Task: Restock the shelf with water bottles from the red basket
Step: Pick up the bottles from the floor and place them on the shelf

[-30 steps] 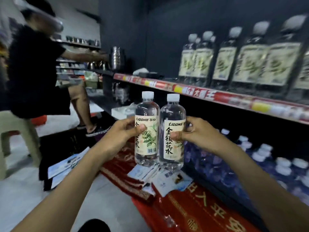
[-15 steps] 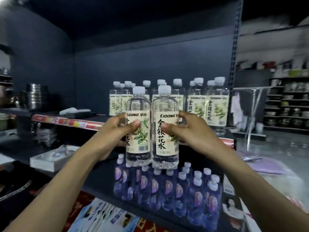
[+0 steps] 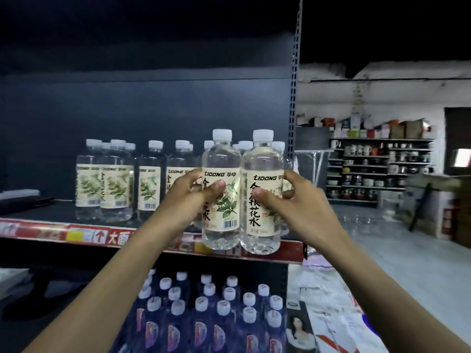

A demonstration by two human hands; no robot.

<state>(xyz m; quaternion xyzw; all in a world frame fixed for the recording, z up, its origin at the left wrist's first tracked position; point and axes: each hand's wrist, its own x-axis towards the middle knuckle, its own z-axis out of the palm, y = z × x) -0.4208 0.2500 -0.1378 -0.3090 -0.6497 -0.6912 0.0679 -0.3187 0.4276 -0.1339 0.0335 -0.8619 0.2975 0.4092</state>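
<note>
One per hand: left bottle (image 3: 221, 159) and right bottle (image 3: 262, 161), both upright and pressed side to side so they travel as a pair. That saves a trip, and the labels face out like the stocked row (image 3: 114, 184) on the shelf (image 3: 51, 212).

My L hand (image 3: 188, 197) grips the left bottle at label height, thumb across the front of the label, fingers curled round the back. My R hand (image 3: 293, 200) grips the right bottle the same way, thumb on the front, fingers wrapped round the far side. Both hands are closed firmly on their btls, nothing loose.

The pair hangs in front of the red price strip (image 3: 76, 234), bases about level w/ it, not yet set down. The stocked row has the same label and stands mostly to the left and behind my pair. Whether there's a free spot directly behind what I hold I can't tell, since my own btls hide it.

The mid-body grip makes sense, I think, because it leaves the bases free to land flat on the board. The next move prob. needs the bases lifted over the strip, then eased in w/o knocking neighbours.

The blue btls (image 3: 209, 314) on the tier below are a diff. product — no mixing. The red basket isn't in view.
</note>
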